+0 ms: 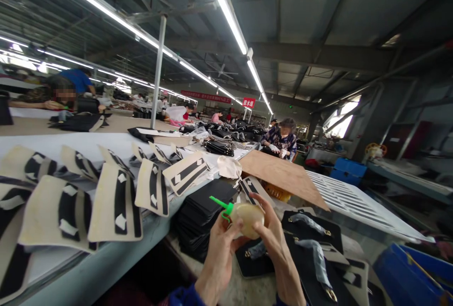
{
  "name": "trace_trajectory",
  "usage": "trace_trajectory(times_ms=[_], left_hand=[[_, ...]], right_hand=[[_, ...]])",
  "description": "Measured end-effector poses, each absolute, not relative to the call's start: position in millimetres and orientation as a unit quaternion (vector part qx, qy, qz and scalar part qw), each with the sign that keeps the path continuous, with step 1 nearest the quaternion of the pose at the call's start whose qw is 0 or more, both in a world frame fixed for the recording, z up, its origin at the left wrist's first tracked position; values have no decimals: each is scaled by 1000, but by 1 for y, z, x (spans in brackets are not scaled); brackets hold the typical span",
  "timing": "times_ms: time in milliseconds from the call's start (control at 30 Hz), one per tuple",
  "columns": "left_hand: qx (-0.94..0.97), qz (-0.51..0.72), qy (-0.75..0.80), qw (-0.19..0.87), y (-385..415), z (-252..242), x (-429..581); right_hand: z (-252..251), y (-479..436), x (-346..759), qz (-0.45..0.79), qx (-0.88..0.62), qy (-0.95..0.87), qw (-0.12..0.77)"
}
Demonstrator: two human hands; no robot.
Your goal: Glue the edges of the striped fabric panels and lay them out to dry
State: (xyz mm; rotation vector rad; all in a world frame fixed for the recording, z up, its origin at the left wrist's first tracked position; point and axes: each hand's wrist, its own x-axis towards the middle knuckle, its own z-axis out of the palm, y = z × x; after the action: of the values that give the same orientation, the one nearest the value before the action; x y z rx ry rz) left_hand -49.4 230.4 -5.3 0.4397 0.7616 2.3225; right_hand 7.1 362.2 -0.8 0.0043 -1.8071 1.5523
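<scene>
Both my hands are wrapped around a squeeze bottle (247, 219) with a pale, yellowish body and a green nozzle that points up and to the left. My left hand (222, 244) grips the nozzle end near its green cap. Around the bottle's base and far side curl the fingers of my right hand (272, 228). Behind the bottle rises a stack of black panels (198, 211). Below and to the right lie black bag panels (304, 268) with plastic-wrapped handles and gold-coloured metal fittings.
Beige panels with black strips (115, 202) stand in rows on the left table (116, 261). A plywood board (283, 174) lies ahead, beside a white rack of dark strips (357, 202). A blue bin (406, 268) is at right. Several people work farther off, one person (281, 141) beyond the plywood.
</scene>
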Motion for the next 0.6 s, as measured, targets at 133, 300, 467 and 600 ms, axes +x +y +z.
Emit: trace_trajectory(times_ms=[133,300,467,600], left_hand=[[163,887,266,340,234,-2,-36],[150,844,321,403,233,-10,-22],[188,795,384,430,234,-25,-18],[240,757,462,395,246,-61,-34]], right_hand=[[-23,345,17,667,29,-598,445],[-47,322,47,648,13,-598,472],[-63,323,66,575,-99,-592,556],[-69,339,87,524,-188,-498,665]])
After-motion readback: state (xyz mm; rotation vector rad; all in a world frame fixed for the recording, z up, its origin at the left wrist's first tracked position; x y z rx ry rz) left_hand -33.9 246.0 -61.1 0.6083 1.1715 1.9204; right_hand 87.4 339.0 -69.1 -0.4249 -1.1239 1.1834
